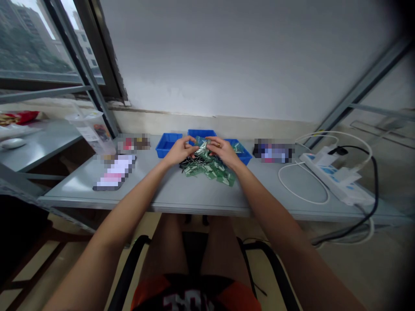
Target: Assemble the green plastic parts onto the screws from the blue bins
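Note:
Between my two hands, a small clear greenish plastic bag [202, 145] is held up over the desk. My left hand [182, 149] pinches its left side, and my right hand [222, 151] grips its right side with curled fingers. What lies inside the bag is too small to make out. Below, a pile of similar greenish bags [210, 169] spreads over the desk. Dark thin pieces [191, 163] lie at the pile's left, partly under my left hand. Blue trays stand behind: a left one [160, 149], a middle one [201, 133] and a right one [245, 158] with greenish bags in it.
On the grey desk [181, 196], a phone [116, 172] and a plastic drink cup [97, 134] stand to the left. A blurred dark device [273, 152] lies right of the trays. Further right are a white power strip [337, 179] and looping cables [304, 199]. The wall rises behind.

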Action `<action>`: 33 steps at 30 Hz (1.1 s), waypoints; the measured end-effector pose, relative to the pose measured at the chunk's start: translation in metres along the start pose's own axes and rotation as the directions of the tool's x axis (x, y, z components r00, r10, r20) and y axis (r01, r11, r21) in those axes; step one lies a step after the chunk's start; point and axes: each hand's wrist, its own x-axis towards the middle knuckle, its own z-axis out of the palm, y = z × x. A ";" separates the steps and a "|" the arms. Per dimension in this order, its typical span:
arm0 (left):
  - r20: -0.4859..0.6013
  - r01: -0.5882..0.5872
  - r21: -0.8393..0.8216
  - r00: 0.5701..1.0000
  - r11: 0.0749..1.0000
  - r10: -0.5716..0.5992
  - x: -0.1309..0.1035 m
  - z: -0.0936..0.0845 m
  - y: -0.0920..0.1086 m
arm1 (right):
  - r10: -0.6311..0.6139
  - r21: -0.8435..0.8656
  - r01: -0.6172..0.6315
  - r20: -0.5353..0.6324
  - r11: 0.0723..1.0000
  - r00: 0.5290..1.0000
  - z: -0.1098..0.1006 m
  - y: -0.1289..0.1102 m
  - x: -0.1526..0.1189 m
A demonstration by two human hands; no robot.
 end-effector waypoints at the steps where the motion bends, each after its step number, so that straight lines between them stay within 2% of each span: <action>1: 0.004 0.000 0.011 1.000 1.000 0.000 0.000 0.000 0.001 | -0.009 -0.017 0.009 -0.003 1.000 1.000 0.000 -0.001 0.000; 9: 0.086 -0.040 0.041 0.996 0.998 0.036 -0.005 0.003 0.008 | -0.034 -0.141 0.024 -0.064 0.990 0.997 0.003 -0.006 0.000; 15: 0.102 -0.075 0.086 0.993 0.993 0.066 -0.004 0.002 0.006 | -0.069 -0.226 0.054 -0.056 0.973 0.996 0.004 -0.003 -0.002; 23: 0.143 -0.152 0.180 0.982 0.972 0.127 -0.007 0.005 0.012 | -0.159 -0.451 0.122 -0.043 0.884 0.986 0.002 -0.001 -0.002; 29: 0.159 -0.163 0.244 0.979 0.956 0.127 -0.009 0.008 0.014 | -0.200 -0.480 0.160 -0.033 0.863 0.979 0.003 -0.002 -0.002; 33: 0.128 -0.172 0.289 0.982 0.942 0.140 -0.009 0.006 0.015 | -0.144 -0.379 0.113 -0.055 0.919 0.988 0.003 -0.004 -0.003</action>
